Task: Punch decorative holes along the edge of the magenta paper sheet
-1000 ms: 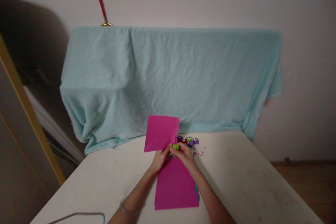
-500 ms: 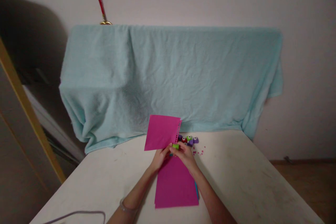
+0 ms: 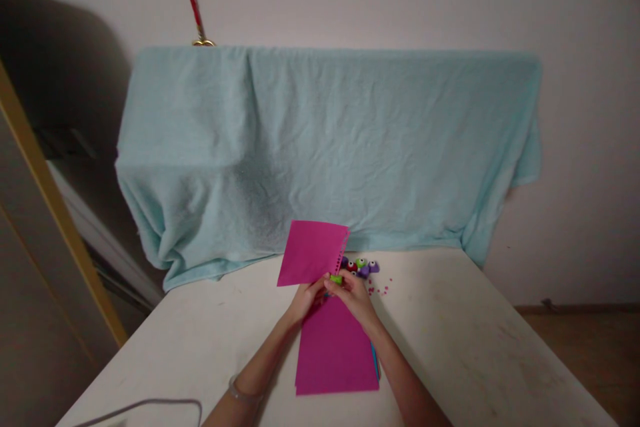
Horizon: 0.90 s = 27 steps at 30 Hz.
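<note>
My left hand [image 3: 303,300] is closed on the lower edge of a magenta paper sheet [image 3: 311,253], which stands tilted up above the table. A row of small holes runs down the sheet's right edge. At its lower right corner, my right hand [image 3: 353,293] pinches a small green craft punch [image 3: 335,279] between thumb and fingers. The left fingertips come close to the punch; whether they touch it I cannot tell. Below both hands lies a stack of magenta sheets [image 3: 337,353], with blue edges showing at its right side.
Several small punches with eyes [image 3: 361,267], in purple, red and green, cluster just beyond my right hand. Pink paper bits [image 3: 385,290] are scattered beside them on the white table [image 3: 450,333]. A light blue cloth [image 3: 375,147] hangs behind. A grey cable [image 3: 150,402] lies front left.
The raised sheet has shifted slightly to the right and its tilt has changed a little. Both hands keep their grip, and the camera view has moved slightly.
</note>
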Each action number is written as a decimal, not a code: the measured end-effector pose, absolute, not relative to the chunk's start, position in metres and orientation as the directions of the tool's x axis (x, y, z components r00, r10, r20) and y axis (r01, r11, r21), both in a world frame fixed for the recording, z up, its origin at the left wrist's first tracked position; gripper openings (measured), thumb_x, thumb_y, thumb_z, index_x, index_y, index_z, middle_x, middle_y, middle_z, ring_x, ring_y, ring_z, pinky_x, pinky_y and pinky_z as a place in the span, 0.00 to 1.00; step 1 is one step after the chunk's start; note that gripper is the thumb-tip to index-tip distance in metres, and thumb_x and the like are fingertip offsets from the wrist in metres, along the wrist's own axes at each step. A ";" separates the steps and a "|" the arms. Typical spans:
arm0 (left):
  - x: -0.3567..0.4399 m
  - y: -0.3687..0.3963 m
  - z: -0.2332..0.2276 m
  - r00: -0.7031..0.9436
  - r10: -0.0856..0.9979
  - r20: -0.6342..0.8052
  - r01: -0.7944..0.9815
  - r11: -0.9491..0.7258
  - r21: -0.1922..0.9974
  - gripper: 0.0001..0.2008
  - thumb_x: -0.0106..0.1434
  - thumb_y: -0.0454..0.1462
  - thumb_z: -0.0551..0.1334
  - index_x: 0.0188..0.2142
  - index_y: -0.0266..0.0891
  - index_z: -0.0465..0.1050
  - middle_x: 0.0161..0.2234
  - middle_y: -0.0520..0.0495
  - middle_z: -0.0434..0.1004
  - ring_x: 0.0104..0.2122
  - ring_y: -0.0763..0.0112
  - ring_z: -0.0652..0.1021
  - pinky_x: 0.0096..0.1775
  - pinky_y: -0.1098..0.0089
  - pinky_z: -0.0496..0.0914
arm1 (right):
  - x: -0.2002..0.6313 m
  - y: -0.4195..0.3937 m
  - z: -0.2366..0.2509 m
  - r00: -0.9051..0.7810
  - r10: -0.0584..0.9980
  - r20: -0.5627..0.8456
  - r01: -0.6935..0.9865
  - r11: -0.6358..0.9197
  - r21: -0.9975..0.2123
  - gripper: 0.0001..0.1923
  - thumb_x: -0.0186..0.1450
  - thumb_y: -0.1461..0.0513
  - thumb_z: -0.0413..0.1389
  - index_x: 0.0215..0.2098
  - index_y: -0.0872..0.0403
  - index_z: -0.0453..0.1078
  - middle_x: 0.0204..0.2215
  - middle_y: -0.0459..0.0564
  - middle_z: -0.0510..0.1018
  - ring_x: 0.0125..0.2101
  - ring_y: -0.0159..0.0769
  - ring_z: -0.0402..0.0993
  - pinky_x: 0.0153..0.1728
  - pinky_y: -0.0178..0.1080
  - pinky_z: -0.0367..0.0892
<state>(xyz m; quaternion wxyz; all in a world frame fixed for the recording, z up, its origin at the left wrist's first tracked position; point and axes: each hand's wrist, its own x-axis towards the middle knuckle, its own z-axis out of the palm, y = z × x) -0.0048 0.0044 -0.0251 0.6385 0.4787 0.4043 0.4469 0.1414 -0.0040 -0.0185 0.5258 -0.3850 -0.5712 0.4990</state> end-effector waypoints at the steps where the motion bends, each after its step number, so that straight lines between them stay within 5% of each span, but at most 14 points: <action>1: -0.005 0.005 -0.026 0.274 0.957 -0.094 -0.186 0.148 0.971 0.22 0.54 0.54 0.62 0.22 0.39 0.58 0.17 0.59 0.52 0.17 0.81 0.53 0.22 0.73 0.48 | 0.141 -0.004 -0.018 -0.148 0.964 0.219 -0.080 0.209 -0.975 0.17 0.57 0.51 0.62 0.34 0.55 0.72 0.28 0.47 0.75 0.30 0.36 0.71 0.31 0.35 0.66; 18: -0.003 0.004 -0.032 0.322 0.944 -0.076 -0.158 0.132 0.979 0.22 0.56 0.53 0.59 0.21 0.38 0.59 0.17 0.57 0.54 0.17 0.79 0.54 0.23 0.72 0.49 | 0.143 -0.003 -0.019 -0.062 0.978 0.201 -0.100 0.194 -0.976 0.19 0.53 0.48 0.64 0.27 0.56 0.71 0.21 0.45 0.72 0.23 0.33 0.66 0.23 0.33 0.62; 27: -0.005 0.005 -0.031 0.293 0.954 -0.059 -0.142 0.104 0.984 0.23 0.57 0.54 0.58 0.21 0.37 0.61 0.17 0.56 0.55 0.17 0.79 0.55 0.22 0.72 0.50 | 0.145 -0.002 -0.021 -0.105 0.973 0.206 -0.123 0.193 -0.973 0.17 0.54 0.51 0.65 0.31 0.57 0.74 0.24 0.47 0.75 0.25 0.34 0.70 0.25 0.34 0.63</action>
